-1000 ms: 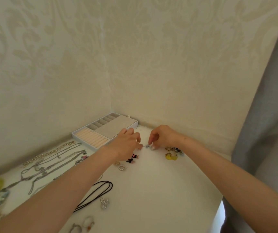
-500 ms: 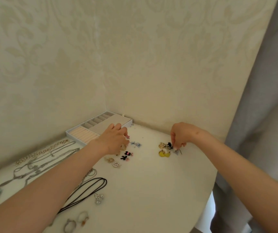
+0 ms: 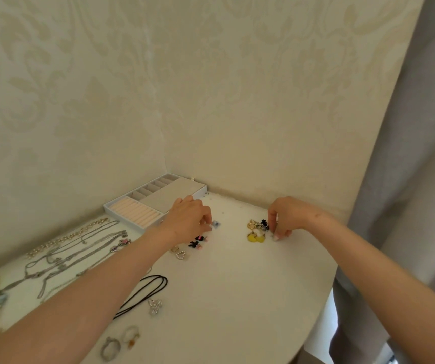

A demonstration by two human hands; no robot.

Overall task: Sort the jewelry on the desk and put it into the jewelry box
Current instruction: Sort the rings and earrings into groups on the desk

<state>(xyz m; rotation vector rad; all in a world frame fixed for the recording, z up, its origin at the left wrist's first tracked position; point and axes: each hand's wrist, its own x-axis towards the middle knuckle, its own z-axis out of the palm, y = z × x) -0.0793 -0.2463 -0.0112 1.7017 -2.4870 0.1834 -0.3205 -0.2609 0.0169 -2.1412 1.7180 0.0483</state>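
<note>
- L hand (image 3: 188, 222): fingers curled, tips touching small blue earring (image 3: 215, 224) on counter (image 3: 237, 298); can't tell if it's pinched.
- R hand (image 3: 287, 219): fingers curled down, tips at counter just beside black/gold earring cluster (image 3: 258, 225); can't tell if it grips anything.
- Yellow earrings (image 3: 255, 238) lie right next to cluster, on near side.
- Jewelry box (image 3: 155, 203) lies open in back corner, just behind L hand.
- Necklaces (image 3: 79, 248) spread at left.
</note>
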